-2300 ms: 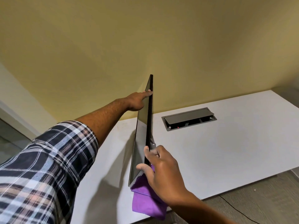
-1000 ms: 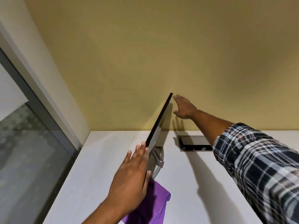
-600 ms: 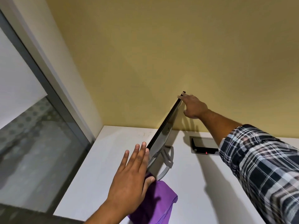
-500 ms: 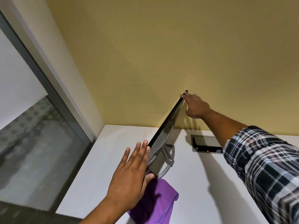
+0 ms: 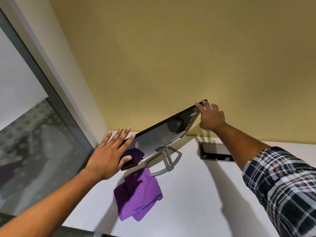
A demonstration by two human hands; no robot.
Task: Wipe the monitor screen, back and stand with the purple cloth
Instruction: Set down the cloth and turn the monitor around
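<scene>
Nearest, the purple cloth (image 5: 138, 194) lies crumpled on the white desk (image 5: 196, 194), just in front of the grey stand (image 5: 166, 159) and touched by neither hand. Above it the monitor (image 5: 164, 134) shows its glossy back — logo facing the camera — with its long axis running from lower left up to far right. The left hand (image 5: 109, 154) clasps the near end, fingers spread flat over the screen side, thumb on the back. A recessed cable box (image 5: 215, 152) sits open in the desk; its contents are unclear. Farthest, the right hand (image 5: 211, 116), plaid sleeve (image 5: 282, 183) behind, grips the far top corner with loosely curled fingers.
</scene>
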